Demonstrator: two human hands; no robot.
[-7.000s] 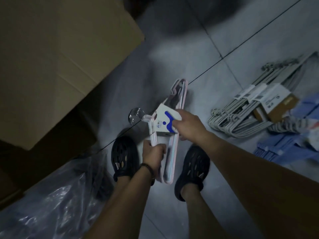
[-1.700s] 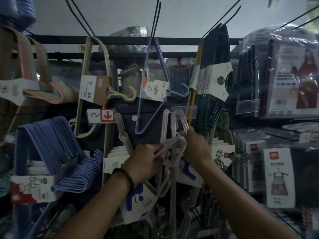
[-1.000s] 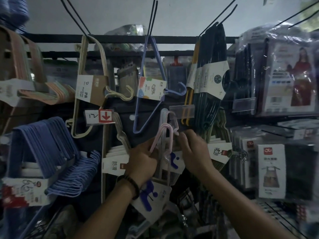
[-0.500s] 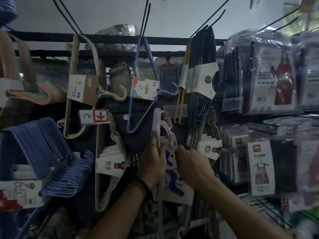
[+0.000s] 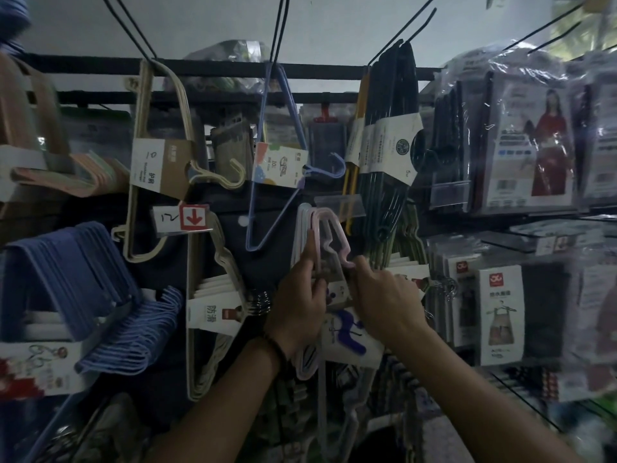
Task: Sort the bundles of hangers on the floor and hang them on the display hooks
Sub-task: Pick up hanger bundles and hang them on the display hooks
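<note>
**Pink bundle at its hook, hands not yet off**

Nearest the camera, two bare forearms reach up, the left wearing a dark wristband (image 5: 272, 345). The left hand (image 5: 297, 305) has its grip closed round the near side of the pink hanger bundle (image 5: 329, 235), with one finger laid straight up along a hanger arm. The right hand (image 5: 384, 302) pinches the bundle's lower bend with its fingertips (image 5: 355, 262), its grip nearly closed. Below both hands hangs the bundle's white label card (image 5: 347, 332) (printed with a blue hanger shape). The bundle's top sits just under a clear price-tag holder (image 5: 337, 203). That holder hides the display hook, so I cannot tell whether the bundle is fully seated.

Beyond it, other stock already hangs beneath a dark rail (image 5: 217, 66): lavender wire hangers (image 5: 277, 162), cream hangers (image 5: 147, 155) and black hangers (image 5: 390, 128). Blue hangers (image 5: 66, 279) are at left and bagged aprons (image 5: 500, 312) at right.

Hanging this bundle looks nearly finished, with only the letting go left. The floor is out of view, so how many bundles wait there cannot be judged.
</note>
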